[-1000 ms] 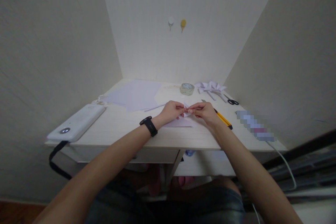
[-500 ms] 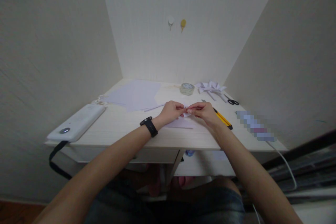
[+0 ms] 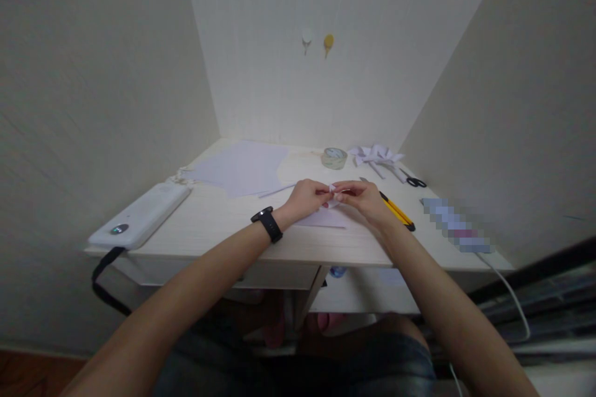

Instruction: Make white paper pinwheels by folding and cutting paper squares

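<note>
My left hand (image 3: 310,196), with a black watch (image 3: 267,224) on its wrist, pinches a small folded piece of white paper (image 3: 333,203). From the other side my right hand (image 3: 358,197) grips the same piece, fingertips almost meeting those of the left. Most of the folded paper is hidden behind the fingers. Under both hands a flat white paper sheet (image 3: 321,219) lies on the desk. A yellow and black utility knife (image 3: 397,211) rests just right of my right hand.
White sheets (image 3: 246,167) spread over the back left. A tape roll (image 3: 334,158), folded paper pieces (image 3: 376,156) and black-handled scissors (image 3: 416,182) lie at the back right. A white device (image 3: 142,216) with a black strap sits at the left edge. Walls enclose the desk (image 3: 223,242).
Both hands stay on the folded paper at nearly the same place, with a small shift of the fingers. The whole view has moved slightly.
</note>
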{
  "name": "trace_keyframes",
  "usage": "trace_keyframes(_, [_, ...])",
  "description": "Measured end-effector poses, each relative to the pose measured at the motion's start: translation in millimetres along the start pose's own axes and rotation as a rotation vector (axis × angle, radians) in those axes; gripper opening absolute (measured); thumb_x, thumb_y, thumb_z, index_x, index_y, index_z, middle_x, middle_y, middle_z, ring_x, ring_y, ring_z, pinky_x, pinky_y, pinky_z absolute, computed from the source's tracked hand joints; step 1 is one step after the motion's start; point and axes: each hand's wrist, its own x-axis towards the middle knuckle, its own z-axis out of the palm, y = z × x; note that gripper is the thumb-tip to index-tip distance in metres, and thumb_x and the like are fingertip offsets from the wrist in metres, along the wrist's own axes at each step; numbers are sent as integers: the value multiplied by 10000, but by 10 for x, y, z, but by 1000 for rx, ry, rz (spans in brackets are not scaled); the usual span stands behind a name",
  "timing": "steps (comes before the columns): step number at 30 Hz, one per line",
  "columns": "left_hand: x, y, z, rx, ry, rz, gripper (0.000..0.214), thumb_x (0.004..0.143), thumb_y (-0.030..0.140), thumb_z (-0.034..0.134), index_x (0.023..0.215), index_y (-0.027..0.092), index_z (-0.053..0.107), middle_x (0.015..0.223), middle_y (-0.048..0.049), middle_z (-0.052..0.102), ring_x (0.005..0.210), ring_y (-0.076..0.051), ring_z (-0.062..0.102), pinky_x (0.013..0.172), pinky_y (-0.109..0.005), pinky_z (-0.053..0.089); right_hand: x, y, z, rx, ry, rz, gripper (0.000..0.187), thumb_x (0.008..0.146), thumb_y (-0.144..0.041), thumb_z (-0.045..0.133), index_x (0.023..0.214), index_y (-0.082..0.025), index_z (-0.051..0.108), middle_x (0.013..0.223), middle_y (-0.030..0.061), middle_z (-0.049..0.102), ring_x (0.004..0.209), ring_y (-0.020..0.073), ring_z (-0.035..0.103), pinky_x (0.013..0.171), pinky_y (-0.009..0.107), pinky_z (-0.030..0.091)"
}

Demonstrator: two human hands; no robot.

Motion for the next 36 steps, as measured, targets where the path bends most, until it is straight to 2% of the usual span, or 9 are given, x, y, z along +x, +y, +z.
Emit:
trace_keyframes(3, [-6,12,-5,16,-6,0,215,840,277,602,734,148,739,616,-11,680,526,-95,566,531,-195,383,8,31,-2,36,33,24,358,591,-435,865,852,-209,768,896,77,761,811,223,693,791,380,550])
trace_keyframes(8, [-23,37,-15,96,-9,27,265,850,323,600,697,157,738,602,-13,678,548,-113,565,543,-217,357,10,-12,-5,99,49,45,439,542,-406,890,906,-213,741,913,73,753,858,219,696,811,372,553])
trace_keyframes(13, [-48,76,-13,219,1,55,294,854,313,587,653,159,736,538,0,634,544,-121,531,538,-235,300,2,-53,-10,2,40,68,460,533,-395,885,924,-193,752,860,69,735,762,200,675,731,350,552])
trace_keyframes(18, [-76,111,-8,326,3,138,295,872,308,567,717,158,769,550,-13,637,528,-117,478,539,-249,259,-7,-82,-9,-124,22,30,373,594,-400,848,890,-186,775,801,62,730,710,190,652,680,326,526])
trace_keyframes(23, [-89,119,-3,313,-22,136,307,893,363,549,855,181,793,589,-18,658,539,-120,477,546,-246,259,-18,-76,-20,-112,-6,4,269,661,-409,815,791,-177,769,779,70,741,722,194,652,704,330,513])
trace_keyframes(28, [-85,119,-4,318,-10,128,380,886,405,556,689,152,761,508,-8,591,494,-104,414,523,-254,230,-20,-50,-25,-55,-51,30,328,606,-413,848,824,-180,771,796,69,747,727,202,658,718,344,521])
trace_keyframes(32, [-99,154,-5,303,-14,115,363,873,414,562,725,156,770,527,-4,607,529,-112,480,527,-239,268,-7,-21,-43,-81,-62,10,267,633,-406,833,775,-190,768,783,63,746,735,203,656,719,336,513])
trace_keyframes(36, [-120,179,-19,267,21,119,234,816,303,602,862,168,787,676,-19,708,654,-151,610,620,-231,405,5,-4,-97,-73,-27,7,288,652,-434,819,814,-203,766,813,61,750,765,208,659,749,350,512])
